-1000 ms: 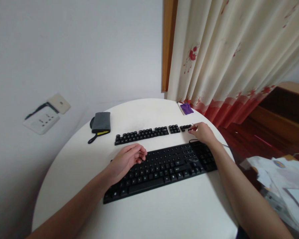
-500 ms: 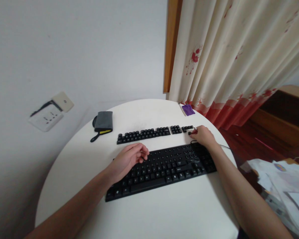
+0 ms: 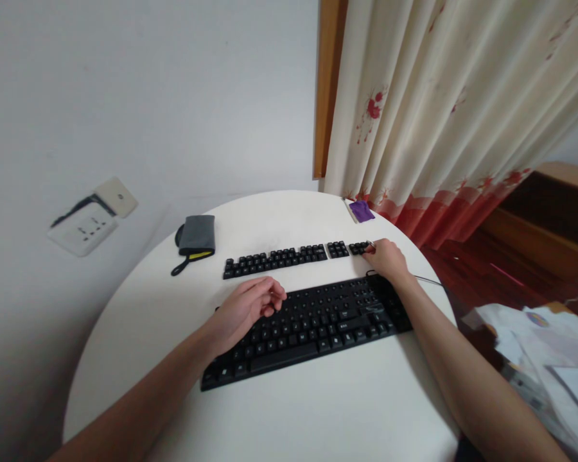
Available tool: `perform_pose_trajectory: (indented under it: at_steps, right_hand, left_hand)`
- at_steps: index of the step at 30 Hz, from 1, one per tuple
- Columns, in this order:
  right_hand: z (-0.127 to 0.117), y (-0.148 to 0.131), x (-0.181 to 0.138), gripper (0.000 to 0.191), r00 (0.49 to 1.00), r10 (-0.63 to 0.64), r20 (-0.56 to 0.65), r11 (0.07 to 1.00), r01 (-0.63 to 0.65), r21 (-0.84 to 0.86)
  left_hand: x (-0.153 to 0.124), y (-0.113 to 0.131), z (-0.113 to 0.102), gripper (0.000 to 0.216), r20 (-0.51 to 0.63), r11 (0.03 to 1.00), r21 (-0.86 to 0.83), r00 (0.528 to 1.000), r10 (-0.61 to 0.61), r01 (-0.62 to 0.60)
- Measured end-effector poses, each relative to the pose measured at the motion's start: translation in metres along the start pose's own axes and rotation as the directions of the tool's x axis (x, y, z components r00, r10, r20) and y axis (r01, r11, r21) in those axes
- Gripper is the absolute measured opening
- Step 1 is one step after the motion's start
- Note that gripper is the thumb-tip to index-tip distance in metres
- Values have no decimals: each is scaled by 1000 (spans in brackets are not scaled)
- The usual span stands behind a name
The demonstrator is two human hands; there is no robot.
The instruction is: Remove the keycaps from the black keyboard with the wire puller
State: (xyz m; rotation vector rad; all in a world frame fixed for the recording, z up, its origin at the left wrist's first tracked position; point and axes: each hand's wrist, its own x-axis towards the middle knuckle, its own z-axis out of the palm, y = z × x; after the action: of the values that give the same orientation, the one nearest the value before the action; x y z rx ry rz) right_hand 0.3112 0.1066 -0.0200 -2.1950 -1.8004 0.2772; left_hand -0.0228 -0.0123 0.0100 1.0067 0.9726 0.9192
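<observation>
Saw at far left a wall socket, then a grey pouch on the white bench near the left edge. Held the left hand over the left part of the keyboard, fingers loosely curled, grip released. Found black keycaps just beyond the keyboard, set in three groups along a line. Noticed a purple cloth farther back. Had the right hand at the rightmost group; could not tell its grip, pinching a keycap or merely touching. Spotted papers at far right.
</observation>
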Motion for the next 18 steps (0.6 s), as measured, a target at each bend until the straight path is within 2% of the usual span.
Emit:
perform_pose_trajectory:
  at_steps: [18]
  right_hand:
    - [1, -4, -2, 21, 1000, -6, -29, 1000, 7, 25]
  left_hand:
    - [0, 0, 0, 29, 3, 1000, 7, 1000, 3, -3]
